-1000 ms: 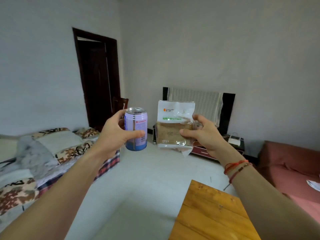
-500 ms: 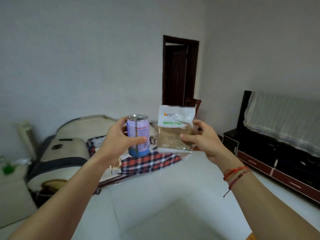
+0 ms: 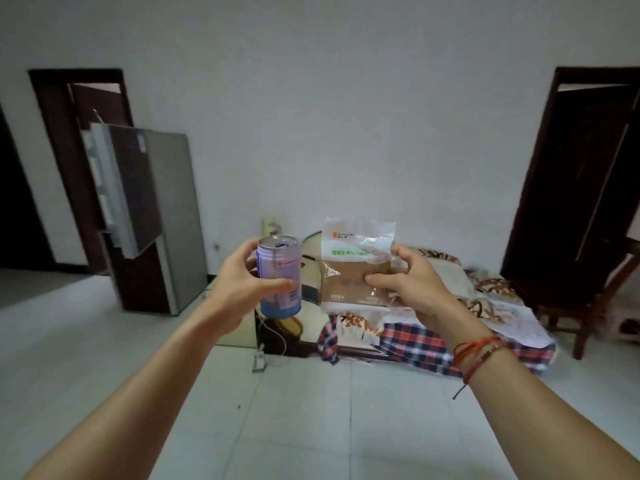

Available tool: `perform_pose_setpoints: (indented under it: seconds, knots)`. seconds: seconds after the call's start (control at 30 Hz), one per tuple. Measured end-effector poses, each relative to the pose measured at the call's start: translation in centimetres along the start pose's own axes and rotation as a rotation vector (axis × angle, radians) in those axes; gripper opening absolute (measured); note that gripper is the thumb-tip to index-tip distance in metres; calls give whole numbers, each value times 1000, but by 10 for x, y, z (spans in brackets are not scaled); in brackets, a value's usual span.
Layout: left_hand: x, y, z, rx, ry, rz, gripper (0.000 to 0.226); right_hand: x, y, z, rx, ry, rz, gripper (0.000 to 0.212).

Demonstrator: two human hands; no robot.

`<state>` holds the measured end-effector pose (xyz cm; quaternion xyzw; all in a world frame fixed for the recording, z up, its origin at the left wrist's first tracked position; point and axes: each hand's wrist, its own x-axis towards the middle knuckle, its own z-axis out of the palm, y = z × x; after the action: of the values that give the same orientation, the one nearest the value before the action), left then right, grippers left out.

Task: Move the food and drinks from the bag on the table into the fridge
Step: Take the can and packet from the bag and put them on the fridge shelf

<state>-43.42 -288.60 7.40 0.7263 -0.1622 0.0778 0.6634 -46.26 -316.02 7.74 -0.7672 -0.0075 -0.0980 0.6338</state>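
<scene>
My left hand (image 3: pixel 239 287) grips a purple and blue drink can (image 3: pixel 279 278), held upright at chest height. To its right my right hand (image 3: pixel 412 289) holds a clear packet of brown bread (image 3: pixel 353 268) by its right edge. A grey fridge (image 3: pixel 162 220) stands by the left wall, a few steps away on the left. Its upper door (image 3: pixel 114 188) hangs open toward me. The fridge's inside is hidden from here. The table and the bag are out of view.
A low bed (image 3: pixel 433 327) with a plaid blanket lies straight ahead behind my hands. Dark doorways stand at far left (image 3: pixel 79 161) and far right (image 3: pixel 581 174). A wooden chair (image 3: pixel 602 306) sits at right. A white power strip (image 3: pixel 258 360) lies on the tiled floor.
The view has swung left: the TV stand left the frame, the doorway slid to the right edge, and the fridge came into sight at left. Both hands still hold their items out front.
</scene>
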Motion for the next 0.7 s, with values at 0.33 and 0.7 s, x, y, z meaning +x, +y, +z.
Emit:
perform_pose_setpoints:
  seconds: [0.33,0.7]
  knots:
    - [-64,8,-132,90,328,-9,73,22,-22,149,46,-329,-52,59]
    - [-140,21,-239,233,550,3,66,5,-49,286,80,-551,-125,52]
